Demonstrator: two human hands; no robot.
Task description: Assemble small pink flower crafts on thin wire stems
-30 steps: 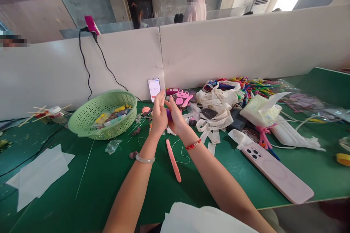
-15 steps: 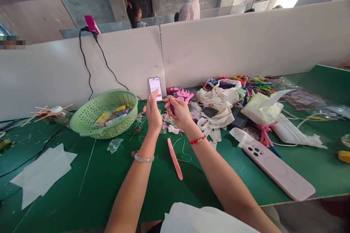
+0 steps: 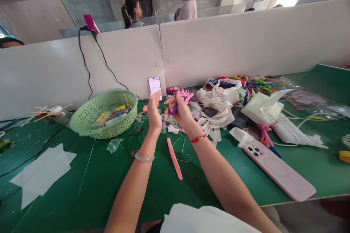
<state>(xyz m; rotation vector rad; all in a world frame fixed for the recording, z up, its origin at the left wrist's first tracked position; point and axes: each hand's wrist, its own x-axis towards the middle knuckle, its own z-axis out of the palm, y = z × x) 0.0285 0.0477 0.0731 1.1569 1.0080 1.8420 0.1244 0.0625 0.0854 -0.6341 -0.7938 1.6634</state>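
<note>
My left hand (image 3: 154, 116) is held up above the table, its fingers straight and its palm turned toward the right hand, holding nothing. Opposite it, my right hand (image 3: 184, 114) grips a small purple lump (image 3: 174, 109) that looks like soft clay, between thumb and fingers. A gap separates the two hands. Just behind the left fingertips, a phone (image 3: 155, 84) with a lit screen leans on the partition. A long flat pink stick (image 3: 174, 158) lies between my forearms, with a thin pale thread (image 3: 188, 153) looped beside it.
A green basket (image 3: 82, 128) with small packets stands left, white paper sheets (image 3: 45, 174) in front of it. White ribbons (image 3: 218, 98), a tissue pack (image 3: 259, 107) and a pink phone (image 3: 281, 171) lie right. A white partition (image 3: 240, 43) runs behind; people (image 3: 188, 7) are beyond it.
My right hand has turned and loosened its fingers, so more of the purple lump shows. The left hand has shifted slightly lower. The people beyond the partition have moved.
</note>
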